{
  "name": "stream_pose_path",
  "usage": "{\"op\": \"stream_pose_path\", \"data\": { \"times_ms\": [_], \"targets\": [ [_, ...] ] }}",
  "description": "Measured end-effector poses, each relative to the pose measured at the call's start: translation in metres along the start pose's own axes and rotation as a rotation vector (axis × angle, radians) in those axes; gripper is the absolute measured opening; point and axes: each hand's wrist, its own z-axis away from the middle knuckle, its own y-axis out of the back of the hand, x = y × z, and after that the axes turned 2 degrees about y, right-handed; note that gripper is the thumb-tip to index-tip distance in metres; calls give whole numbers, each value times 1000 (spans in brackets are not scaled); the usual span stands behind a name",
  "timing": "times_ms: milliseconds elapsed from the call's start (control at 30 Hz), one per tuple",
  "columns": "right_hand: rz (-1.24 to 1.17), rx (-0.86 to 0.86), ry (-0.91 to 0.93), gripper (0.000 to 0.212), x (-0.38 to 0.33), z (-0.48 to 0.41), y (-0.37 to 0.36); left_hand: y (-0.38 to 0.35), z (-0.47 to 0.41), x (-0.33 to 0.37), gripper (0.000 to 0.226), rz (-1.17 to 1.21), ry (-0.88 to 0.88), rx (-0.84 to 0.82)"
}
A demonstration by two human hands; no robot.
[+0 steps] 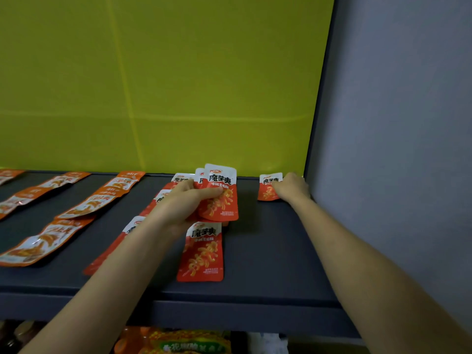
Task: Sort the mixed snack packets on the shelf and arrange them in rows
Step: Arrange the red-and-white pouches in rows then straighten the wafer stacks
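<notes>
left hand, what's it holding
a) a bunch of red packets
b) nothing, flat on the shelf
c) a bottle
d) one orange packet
a, the left hand grips a fanned bunch of red packets above the shelf, while the right hand holds a single red packet near the back corner.

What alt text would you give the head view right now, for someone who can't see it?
The left hand grips a fan of red snack packets over a dark shelf, while the right hand holds a single red packet at the back right. Orange packets lie in rows at left.
</notes>
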Motion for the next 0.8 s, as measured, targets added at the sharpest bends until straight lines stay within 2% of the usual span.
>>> {"op": "stream_pose_path", "data": {
  "times_ms": [267,367,433,500,567,633,700,800],
  "targets": [
    [235,42,61,45,-1,12,10,-4,3,2,11,-23,-41,-26],
    [288,39,146,40,-8,26,28,-6,7,3,14,-14,-60,-45],
    [142,-22,263,45,-17,41,41,-8,10,3,12,-8,-80,-68],
    [-155,-176,317,50,-25,65,51,-13,12,3,11,-24,-105,-85],
    [-361,-338,310,44,-28,94,58,-21,16,1,12,-47,-136,-83],
    [-439,-448,335,30,-24,113,62,-34,20,-3,13,-59,-156,-101],
    [-467,-468,361,19,-17,121,67,-48,25,-7,10,-56,-141,-133],
    [-526,-379,321,13,-4,119,85,-63,30,-16,4,-65,-66,-114]
  ]
}}
